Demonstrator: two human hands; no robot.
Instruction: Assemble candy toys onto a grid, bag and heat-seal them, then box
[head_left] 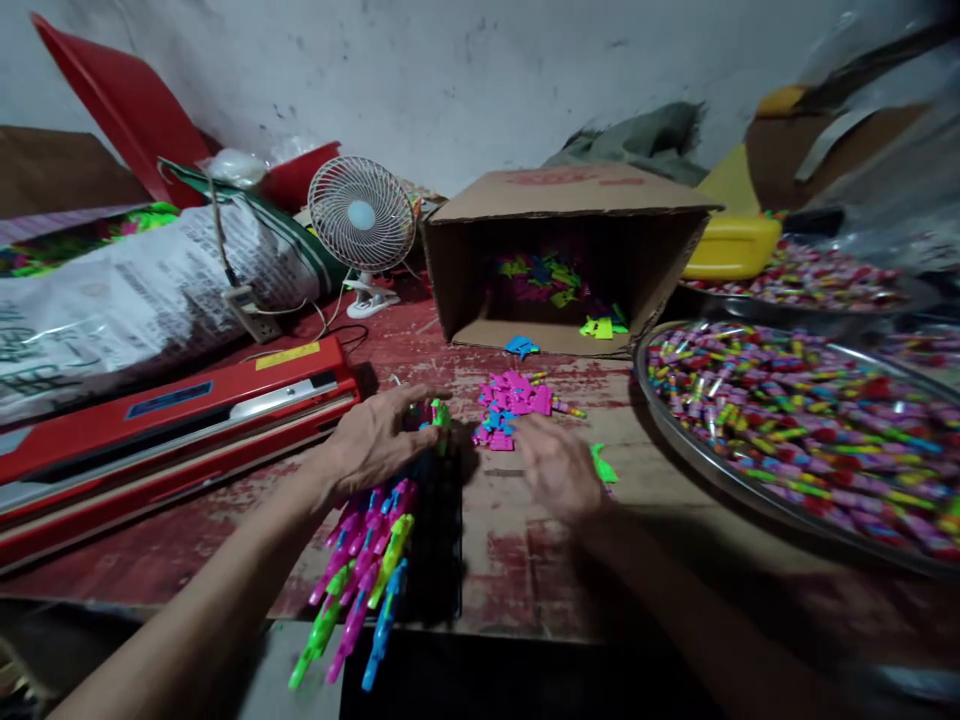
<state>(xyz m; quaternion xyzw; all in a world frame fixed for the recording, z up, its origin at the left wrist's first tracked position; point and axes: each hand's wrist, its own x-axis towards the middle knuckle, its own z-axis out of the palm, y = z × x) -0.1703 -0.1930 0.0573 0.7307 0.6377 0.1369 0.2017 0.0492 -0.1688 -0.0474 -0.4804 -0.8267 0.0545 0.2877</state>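
As fingers [411, 398] spread on toy row [367, 580], right hand [555, 465] flat, empty

My left hand [375, 440] rests on glossy moulded plastic toy pieces [360, 590], bright pink, green and blue, smooth to the look. Under them the wooden table [517, 560] is rough, its red paint worn away to bare pale patches. My right hand [559, 470] lies on that scuffed wood. Ahead, the box [562, 250] is matt brown cardboard. To the right, a shiny metal tray [675, 430] holds glossy wrapped candies [795, 420]. The red sealer [172, 430] looks smooth, with a metal strip.
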